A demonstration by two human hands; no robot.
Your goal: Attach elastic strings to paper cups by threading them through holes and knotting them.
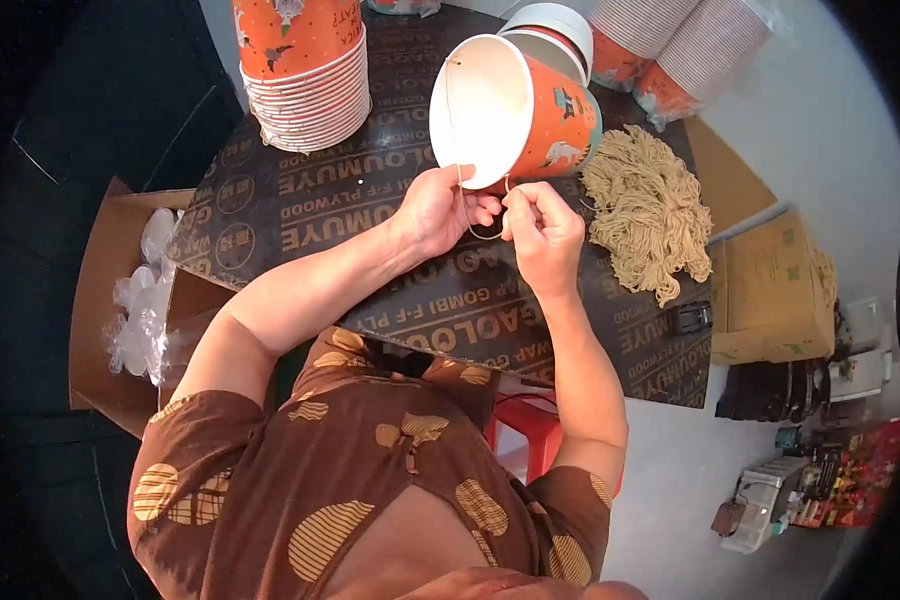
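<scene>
An orange printed paper bucket [558, 118] with a white inside lies tilted on its side, its mouth facing left. A thin beige cord [449, 105] runs from a hole in the far rim across the mouth to the near rim. My left hand [438, 212] is closed at the near rim, thumb over the edge and fingers curled below, with the cord passing by the thumb. Just right of it, my right hand [548, 235] pinches the cord below the rim. A small loop of cord hangs between both hands. The fingertips partly hide the cord's end.
Right of the bucket lies a heap of beige cords [647, 210] on the dark plywood table [390, 150]. Stacked orange buckets [305, 75] stand far left; wrapped stacks [660, 50] lie far right. Cardboard boxes flank the table, the left box [120, 280] holding clear plastic pieces.
</scene>
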